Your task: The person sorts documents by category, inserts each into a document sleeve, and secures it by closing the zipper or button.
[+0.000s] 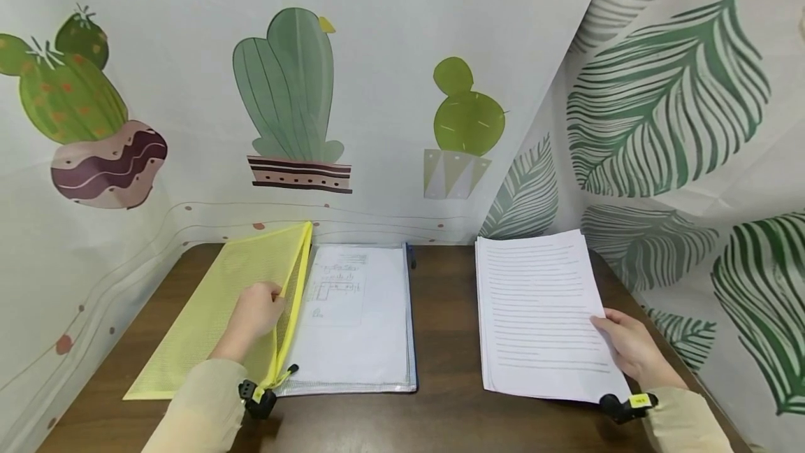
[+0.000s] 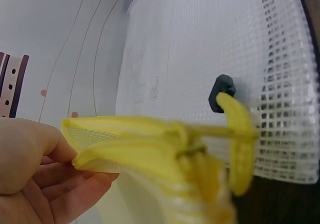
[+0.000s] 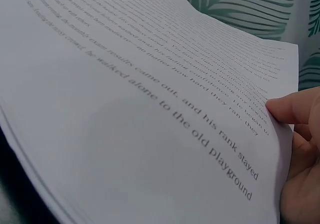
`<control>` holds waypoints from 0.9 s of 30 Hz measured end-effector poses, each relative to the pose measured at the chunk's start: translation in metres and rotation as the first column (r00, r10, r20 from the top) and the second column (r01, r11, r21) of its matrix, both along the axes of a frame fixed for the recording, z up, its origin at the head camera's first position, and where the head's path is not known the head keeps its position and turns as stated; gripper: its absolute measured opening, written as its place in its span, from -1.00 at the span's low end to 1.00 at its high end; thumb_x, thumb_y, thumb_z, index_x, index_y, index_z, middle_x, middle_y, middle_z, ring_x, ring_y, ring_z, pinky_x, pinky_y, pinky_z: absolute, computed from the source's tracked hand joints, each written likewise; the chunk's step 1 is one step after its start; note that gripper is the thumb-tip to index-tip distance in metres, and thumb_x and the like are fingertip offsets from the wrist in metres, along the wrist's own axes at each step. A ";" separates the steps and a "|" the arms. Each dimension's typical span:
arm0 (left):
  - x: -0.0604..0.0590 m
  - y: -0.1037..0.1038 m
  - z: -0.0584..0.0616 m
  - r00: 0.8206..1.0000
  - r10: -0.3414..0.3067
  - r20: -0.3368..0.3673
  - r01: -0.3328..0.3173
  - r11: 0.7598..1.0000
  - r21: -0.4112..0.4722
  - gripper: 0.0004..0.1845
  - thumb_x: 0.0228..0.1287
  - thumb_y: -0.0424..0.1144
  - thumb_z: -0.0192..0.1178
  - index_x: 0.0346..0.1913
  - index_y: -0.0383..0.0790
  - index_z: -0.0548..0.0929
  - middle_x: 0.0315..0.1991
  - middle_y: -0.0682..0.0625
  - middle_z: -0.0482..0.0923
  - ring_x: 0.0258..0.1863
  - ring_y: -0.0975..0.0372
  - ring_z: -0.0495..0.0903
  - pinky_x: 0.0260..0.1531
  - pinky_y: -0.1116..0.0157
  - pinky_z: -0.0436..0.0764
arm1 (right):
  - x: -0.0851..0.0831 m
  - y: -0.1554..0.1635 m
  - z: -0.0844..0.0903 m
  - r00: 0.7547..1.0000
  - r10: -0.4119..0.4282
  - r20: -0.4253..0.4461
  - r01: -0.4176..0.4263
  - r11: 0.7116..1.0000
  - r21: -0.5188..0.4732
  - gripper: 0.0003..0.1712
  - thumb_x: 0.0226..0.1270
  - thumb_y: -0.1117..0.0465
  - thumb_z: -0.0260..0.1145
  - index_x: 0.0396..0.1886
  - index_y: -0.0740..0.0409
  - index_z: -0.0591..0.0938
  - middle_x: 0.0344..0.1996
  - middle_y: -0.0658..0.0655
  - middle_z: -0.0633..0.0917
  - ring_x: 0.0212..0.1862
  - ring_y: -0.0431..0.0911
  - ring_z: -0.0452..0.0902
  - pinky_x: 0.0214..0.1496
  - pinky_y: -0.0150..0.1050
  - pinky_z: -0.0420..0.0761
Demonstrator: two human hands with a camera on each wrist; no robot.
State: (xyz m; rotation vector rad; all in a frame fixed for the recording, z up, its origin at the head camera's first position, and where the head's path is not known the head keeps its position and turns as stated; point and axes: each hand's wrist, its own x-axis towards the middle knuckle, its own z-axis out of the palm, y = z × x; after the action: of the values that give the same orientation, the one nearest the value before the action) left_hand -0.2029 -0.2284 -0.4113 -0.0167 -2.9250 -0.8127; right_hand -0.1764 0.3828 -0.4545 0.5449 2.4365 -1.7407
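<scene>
On the left of the table lies a yellow mesh zipper pouch (image 1: pixel 207 313), its zipped edge parted. My left hand (image 1: pixel 256 313) pinches the upper layer at that edge and lifts it, as the left wrist view also shows, with the yellow zipper pull (image 2: pixel 237 139) and its black tip nearby. At the right, a stack of printed paper sheets (image 1: pixel 534 320) is gripped at its right edge by my right hand (image 1: pixel 632 348), thumb on top and fingers underneath. English text fills the top sheet in the right wrist view.
A clear mesh pouch (image 1: pixel 358 369) with blue edging and papers inside lies right of the yellow pouch, partly under its edge. Dark brown table (image 1: pixel 443 341) shows between it and the sheets. A printed curtain (image 1: pixel 390 89) hangs behind and along the right.
</scene>
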 end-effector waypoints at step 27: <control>-0.001 0.012 0.002 0.994 -0.081 0.068 0.079 0.996 0.033 -0.76 0.26 -0.44 -0.06 -0.16 -0.48 0.59 -0.57 -0.08 0.45 -0.65 0.23 0.30 -0.61 0.32 0.31 | -0.006 -0.034 0.004 0.997 0.072 -0.017 -0.074 0.993 -0.089 -0.33 0.43 0.10 0.08 0.35 0.40 0.13 -0.42 -0.16 0.65 -0.35 -0.24 0.64 -0.30 -0.23 0.65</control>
State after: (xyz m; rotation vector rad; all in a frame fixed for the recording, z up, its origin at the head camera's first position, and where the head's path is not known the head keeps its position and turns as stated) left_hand -0.2041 -0.2161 -0.4092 -0.1057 -2.9936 -0.8866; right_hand -0.1820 0.3489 -0.4510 0.4305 2.3418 -1.8194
